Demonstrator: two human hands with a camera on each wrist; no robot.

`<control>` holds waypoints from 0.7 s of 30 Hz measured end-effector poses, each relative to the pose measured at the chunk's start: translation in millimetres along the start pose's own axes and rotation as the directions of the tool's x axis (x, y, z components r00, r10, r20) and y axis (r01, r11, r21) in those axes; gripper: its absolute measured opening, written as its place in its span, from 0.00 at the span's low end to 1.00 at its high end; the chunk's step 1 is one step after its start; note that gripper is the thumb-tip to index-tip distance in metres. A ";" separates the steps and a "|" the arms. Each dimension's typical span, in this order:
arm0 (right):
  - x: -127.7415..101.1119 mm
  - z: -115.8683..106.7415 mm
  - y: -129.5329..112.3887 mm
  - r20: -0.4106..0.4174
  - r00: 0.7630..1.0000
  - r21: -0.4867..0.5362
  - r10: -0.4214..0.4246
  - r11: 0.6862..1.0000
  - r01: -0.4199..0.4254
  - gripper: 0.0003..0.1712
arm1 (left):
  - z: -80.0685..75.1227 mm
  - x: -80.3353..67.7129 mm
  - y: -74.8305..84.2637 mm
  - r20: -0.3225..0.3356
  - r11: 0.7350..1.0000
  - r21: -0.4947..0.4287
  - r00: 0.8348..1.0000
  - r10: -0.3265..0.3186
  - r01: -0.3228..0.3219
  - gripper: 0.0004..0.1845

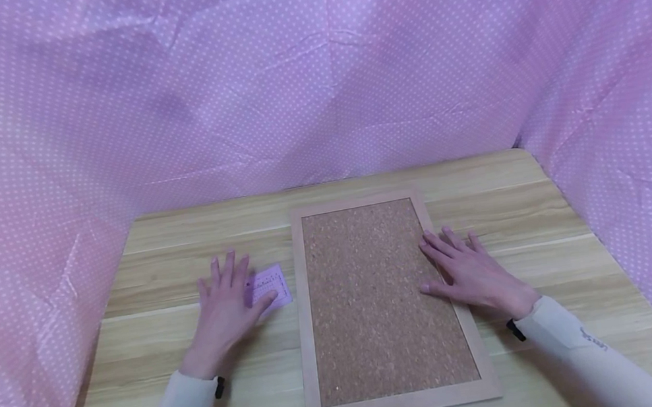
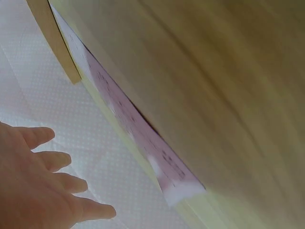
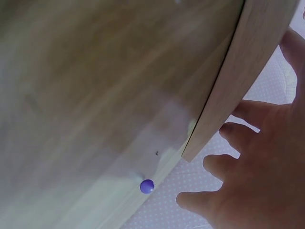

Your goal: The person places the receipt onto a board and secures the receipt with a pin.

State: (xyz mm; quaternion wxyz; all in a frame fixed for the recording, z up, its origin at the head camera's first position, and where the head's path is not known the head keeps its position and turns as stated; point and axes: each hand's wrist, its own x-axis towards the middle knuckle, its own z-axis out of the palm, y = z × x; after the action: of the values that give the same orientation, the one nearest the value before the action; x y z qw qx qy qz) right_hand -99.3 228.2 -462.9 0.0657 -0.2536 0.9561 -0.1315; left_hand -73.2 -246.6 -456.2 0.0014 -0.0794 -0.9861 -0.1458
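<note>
Cork board [image 1: 380, 297] w/ pale wood frame lies flat on the wooden table [image 1: 187, 244], between both hands. Right hand [image 1: 471, 274] rests palm down on the board's right frame edge, fingers straight & slightly spread, thumb reaching inward onto the cork; holds nothing. In the right wrist view the fingers [image 3: 248, 112] lie spread beside a frame corner [image 3: 224, 105]. Small purple round thing [image 3: 147, 186] sits on the table edge near that hand; too small to tell what it is.

Left hand [image 1: 226, 307] is flat on the table just left of the board, fingers straight & spread wide, gripping nothing. Thumb side overlaps a small pink printed card [image 1: 269, 288], which lies flat betw. the hand & the board's left frame, close to but apart from the frame. Left wrist view: card [image 2: 138, 129] lies on the wood, fingers [image 2: 57, 160] extended nearby.

Pink polka-dot cloth [image 1: 312, 72] hangs beyond both hands & on either side. Pale long sleeves [image 1: 580, 349] cover both wrists.
</note>
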 end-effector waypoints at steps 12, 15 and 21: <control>0.4 0.2 2.8 0.004 1.000 -0.021 -0.019 1.000 0.019 0.53 | -8.9 -9.3 -21.6 0.013 0.998 -0.045 0.999 -0.045 0.046 0.53; 0.6 0.8 2.7 -0.005 1.000 -0.018 -0.024 1.000 0.024 0.53 | -11.7 -12.1 -26.3 0.020 0.998 -0.047 0.999 -0.051 0.052 0.52; 0.3 1.3 2.0 -0.021 0.999 -0.028 -0.031 0.999 0.030 0.53 | -15.8 -17.3 -36.9 0.050 0.995 -0.077 0.997 -0.066 0.069 0.52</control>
State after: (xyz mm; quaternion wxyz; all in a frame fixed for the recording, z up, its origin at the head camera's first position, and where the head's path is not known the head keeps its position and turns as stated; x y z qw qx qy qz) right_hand -100.3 229.4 -464.7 0.0502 -0.2676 0.9545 -0.1219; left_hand -62.2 -288.6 -452.1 -0.0302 -0.0495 -0.9815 -0.1825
